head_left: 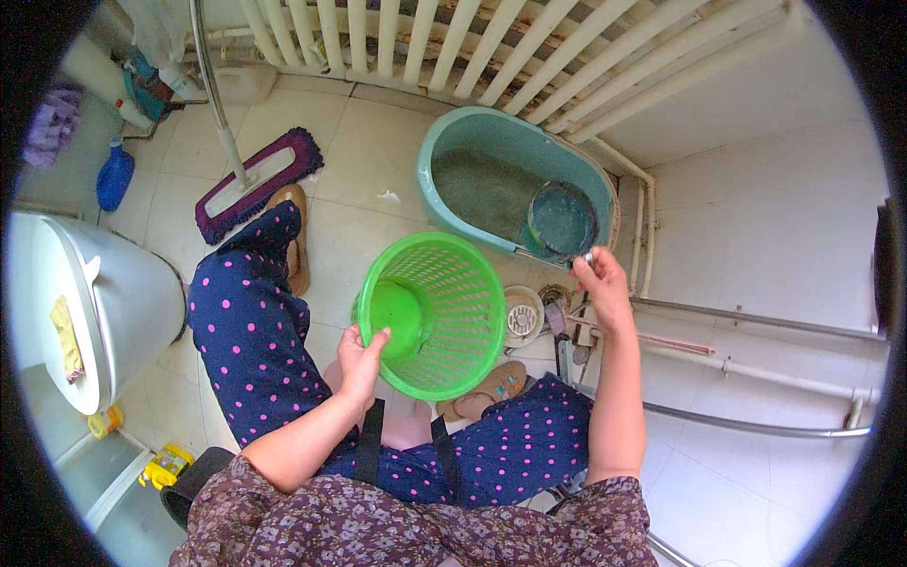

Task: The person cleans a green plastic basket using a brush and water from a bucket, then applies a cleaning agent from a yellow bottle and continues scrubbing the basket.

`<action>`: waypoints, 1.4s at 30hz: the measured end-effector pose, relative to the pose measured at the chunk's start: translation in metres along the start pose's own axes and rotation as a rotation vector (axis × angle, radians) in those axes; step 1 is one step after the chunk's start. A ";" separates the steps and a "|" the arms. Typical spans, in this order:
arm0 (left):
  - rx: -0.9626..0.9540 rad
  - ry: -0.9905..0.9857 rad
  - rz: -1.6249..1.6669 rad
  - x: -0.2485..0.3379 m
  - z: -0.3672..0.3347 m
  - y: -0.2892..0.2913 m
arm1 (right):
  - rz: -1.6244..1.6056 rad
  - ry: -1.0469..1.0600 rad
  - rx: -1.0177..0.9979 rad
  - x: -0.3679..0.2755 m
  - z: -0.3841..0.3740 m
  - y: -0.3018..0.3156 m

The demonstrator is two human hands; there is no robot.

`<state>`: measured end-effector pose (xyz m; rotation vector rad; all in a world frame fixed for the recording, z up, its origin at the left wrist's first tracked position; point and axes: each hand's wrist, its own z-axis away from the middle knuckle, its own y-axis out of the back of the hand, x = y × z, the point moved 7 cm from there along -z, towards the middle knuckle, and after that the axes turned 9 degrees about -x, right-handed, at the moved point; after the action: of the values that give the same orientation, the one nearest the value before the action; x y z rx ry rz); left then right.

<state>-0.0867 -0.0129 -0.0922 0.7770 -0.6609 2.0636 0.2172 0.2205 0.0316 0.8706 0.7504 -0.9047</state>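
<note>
Left hand (357, 367): your thumb and fingers clamp the 8 o'clock rim of a round, bright-green, perforated plastic basket (439, 317), held in front of you, open mouth in view. Right hand (603, 282): you pinch the handle of a round, dark-teal dipper (562, 215), material unclear. Its bowl sits at 4 o'clock inside an oval, pale-teal plastic tub (472, 128) of murky water, 1 o'clock from the basket.

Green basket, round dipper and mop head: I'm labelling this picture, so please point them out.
Green basket (455, 317), head view: its perforated inner wall.
Round dipper (563, 218), head view: inside its bowl.
Mop head (263, 177), head view: its pale top plate.
</note>
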 end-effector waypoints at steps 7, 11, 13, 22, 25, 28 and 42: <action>-0.060 -0.073 0.056 0.001 -0.002 -0.004 | 0.101 -0.010 -0.187 0.010 0.080 -0.031; -0.084 -0.095 0.049 0.000 -0.003 -0.004 | 0.460 0.047 -0.192 0.014 0.094 -0.058; -0.059 -0.097 0.013 -0.001 -0.003 -0.001 | 0.606 0.072 -0.174 0.013 0.098 -0.070; -0.051 -0.104 -0.034 0.002 -0.009 0.001 | 0.927 0.203 -0.085 -0.005 0.100 -0.088; -0.024 -0.096 -0.031 0.003 -0.009 0.001 | 0.949 0.236 -0.059 -0.010 0.100 -0.085; -0.029 -0.100 -0.031 0.002 -0.009 0.001 | 0.934 0.318 -0.007 -0.018 0.104 -0.077; -0.028 -0.102 -0.112 -0.008 -0.005 0.008 | -0.013 0.072 0.203 0.017 0.038 0.016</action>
<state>-0.0909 -0.0182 -0.1029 0.8877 -0.6857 1.9193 0.2458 0.1869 0.0398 1.0827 0.7354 -0.9764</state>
